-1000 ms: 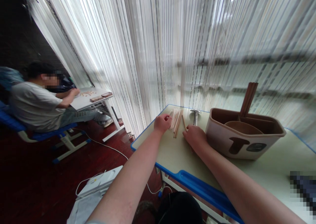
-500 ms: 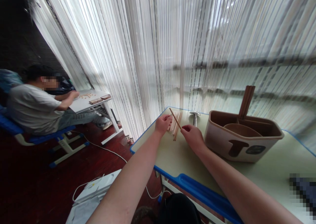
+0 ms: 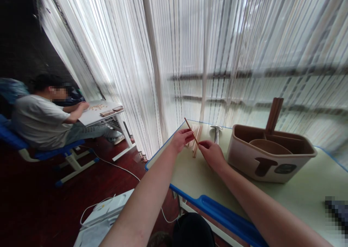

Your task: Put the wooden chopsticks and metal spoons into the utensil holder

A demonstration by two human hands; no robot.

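A thin brown wooden chopstick [image 3: 187,123] is held tilted above the table, its upper end pointing away to the left. My right hand [image 3: 212,153] pinches its lower end between thumb and fingertips. My left hand [image 3: 181,140] has its thumb and fingers closed round the chopstick's middle. Beneath and behind the hands lies a loose bundle of chopsticks [image 3: 199,134], partly hidden by the fingers. Right of the bundle is a shiny silver tool [image 3: 216,131] with a curved, T-shaped head; I cannot make out its kind.
A beige divided caddy [image 3: 244,160] stands right of my hands, with several brown sticks [image 3: 274,114] upright at its back. The pale table has a blue edge [image 3: 217,207]. A sheer curtain [image 3: 185,51] hangs behind. Another person [image 3: 43,120] sits at a white table [image 3: 108,105] leftward.
My left hand has moved up and right onto the chopstick, which only my right hand held before. The view has shifted slightly.
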